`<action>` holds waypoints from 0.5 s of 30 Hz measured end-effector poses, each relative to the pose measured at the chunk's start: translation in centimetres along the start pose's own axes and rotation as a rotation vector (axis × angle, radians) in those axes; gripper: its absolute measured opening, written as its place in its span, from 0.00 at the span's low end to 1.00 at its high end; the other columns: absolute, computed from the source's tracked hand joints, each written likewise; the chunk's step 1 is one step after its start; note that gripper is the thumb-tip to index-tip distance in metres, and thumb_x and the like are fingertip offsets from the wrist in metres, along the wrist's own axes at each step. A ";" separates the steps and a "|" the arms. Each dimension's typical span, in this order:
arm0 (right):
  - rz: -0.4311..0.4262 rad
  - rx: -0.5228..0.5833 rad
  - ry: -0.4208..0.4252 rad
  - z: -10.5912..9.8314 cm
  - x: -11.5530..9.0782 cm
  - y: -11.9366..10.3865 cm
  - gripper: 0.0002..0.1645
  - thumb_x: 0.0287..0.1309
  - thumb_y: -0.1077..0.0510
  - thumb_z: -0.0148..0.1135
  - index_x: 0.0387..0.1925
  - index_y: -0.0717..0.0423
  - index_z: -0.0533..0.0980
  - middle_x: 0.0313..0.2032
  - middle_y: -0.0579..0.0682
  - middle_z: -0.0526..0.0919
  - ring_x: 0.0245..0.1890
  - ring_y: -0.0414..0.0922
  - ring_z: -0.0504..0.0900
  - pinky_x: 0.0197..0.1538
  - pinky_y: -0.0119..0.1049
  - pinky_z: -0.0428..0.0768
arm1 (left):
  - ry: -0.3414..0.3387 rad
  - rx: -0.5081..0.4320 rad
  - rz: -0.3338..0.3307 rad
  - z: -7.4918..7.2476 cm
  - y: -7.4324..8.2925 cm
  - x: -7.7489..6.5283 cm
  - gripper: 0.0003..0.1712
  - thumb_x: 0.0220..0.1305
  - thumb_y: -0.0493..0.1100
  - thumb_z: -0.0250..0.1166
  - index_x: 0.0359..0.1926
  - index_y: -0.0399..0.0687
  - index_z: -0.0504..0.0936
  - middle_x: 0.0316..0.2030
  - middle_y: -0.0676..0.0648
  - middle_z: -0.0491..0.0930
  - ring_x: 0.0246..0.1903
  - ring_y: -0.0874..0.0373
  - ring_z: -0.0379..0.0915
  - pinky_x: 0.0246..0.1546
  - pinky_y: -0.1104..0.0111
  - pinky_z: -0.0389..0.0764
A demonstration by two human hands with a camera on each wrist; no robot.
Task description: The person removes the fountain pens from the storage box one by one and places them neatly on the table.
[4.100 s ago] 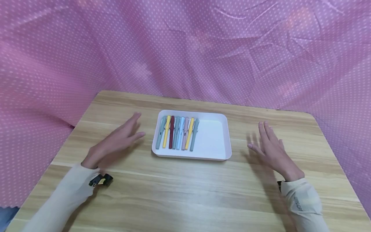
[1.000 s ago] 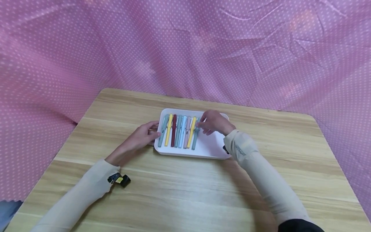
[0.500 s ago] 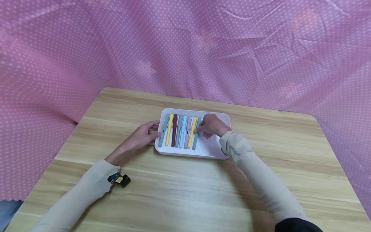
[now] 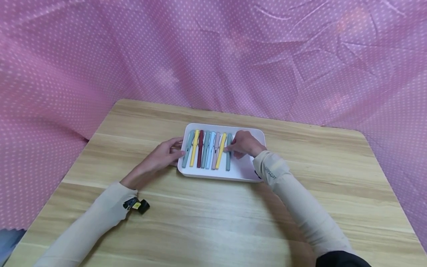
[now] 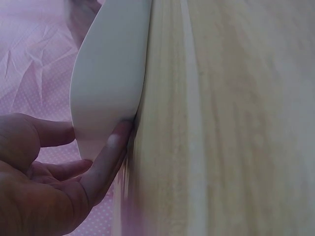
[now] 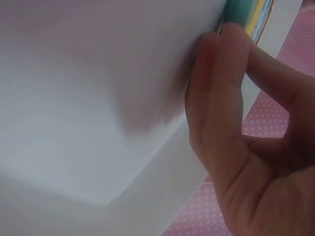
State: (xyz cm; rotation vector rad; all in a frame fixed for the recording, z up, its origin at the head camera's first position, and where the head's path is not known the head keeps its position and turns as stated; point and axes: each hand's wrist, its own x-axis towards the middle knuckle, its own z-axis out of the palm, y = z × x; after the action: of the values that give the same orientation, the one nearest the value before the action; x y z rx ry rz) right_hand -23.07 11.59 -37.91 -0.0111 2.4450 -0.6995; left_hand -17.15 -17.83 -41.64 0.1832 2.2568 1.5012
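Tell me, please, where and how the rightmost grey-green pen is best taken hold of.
Probably pinch the rightmost grey-green pen across its middle, from above and the right: it is slim and lies flat, a yellow pen sits close on its left, and bare floor of the white tray lies to its right.

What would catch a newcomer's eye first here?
Probably the row of eight coloured pens in the white tray on the wooden table. Then the pink dotted cloth hanging behind the table. A person's right grip pinches the rightmost green pen, and the left grip holds the tray's left end.
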 end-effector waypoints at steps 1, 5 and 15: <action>0.001 0.003 -0.001 0.0 0.0 0.0 0.24 0.66 0.51 0.72 0.52 0.67 0.80 0.34 0.54 0.88 0.29 0.43 0.87 0.40 0.34 0.88 | -0.001 0.000 0.002 0.0 0.0 0.0 0.37 0.79 0.38 0.57 0.81 0.38 0.52 0.71 0.30 0.64 0.65 0.36 0.72 0.51 0.62 0.89; 0.011 0.014 0.002 0.0 0.1 0.1 0.23 0.66 0.53 0.72 0.52 0.68 0.80 0.33 0.55 0.88 0.28 0.43 0.88 0.40 0.35 0.89 | 0.000 0.004 0.002 -0.1 0.0 0.0 0.37 0.79 0.38 0.57 0.81 0.38 0.52 0.71 0.30 0.65 0.65 0.36 0.72 0.51 0.63 0.89; 0.038 0.037 0.025 0.1 0.0 0.4 0.21 0.67 0.53 0.71 0.50 0.67 0.79 0.33 0.55 0.89 0.28 0.42 0.88 0.39 0.34 0.88 | -0.008 -0.004 0.011 -0.1 0.2 -0.2 0.37 0.79 0.38 0.56 0.81 0.38 0.52 0.69 0.30 0.67 0.63 0.37 0.73 0.51 0.62 0.89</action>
State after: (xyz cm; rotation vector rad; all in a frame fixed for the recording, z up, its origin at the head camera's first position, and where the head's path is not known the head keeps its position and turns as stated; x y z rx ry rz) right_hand -22.97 11.82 -38.21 0.0591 2.4489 -0.7313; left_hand -17.03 -17.90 -41.35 0.2008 2.2504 1.5080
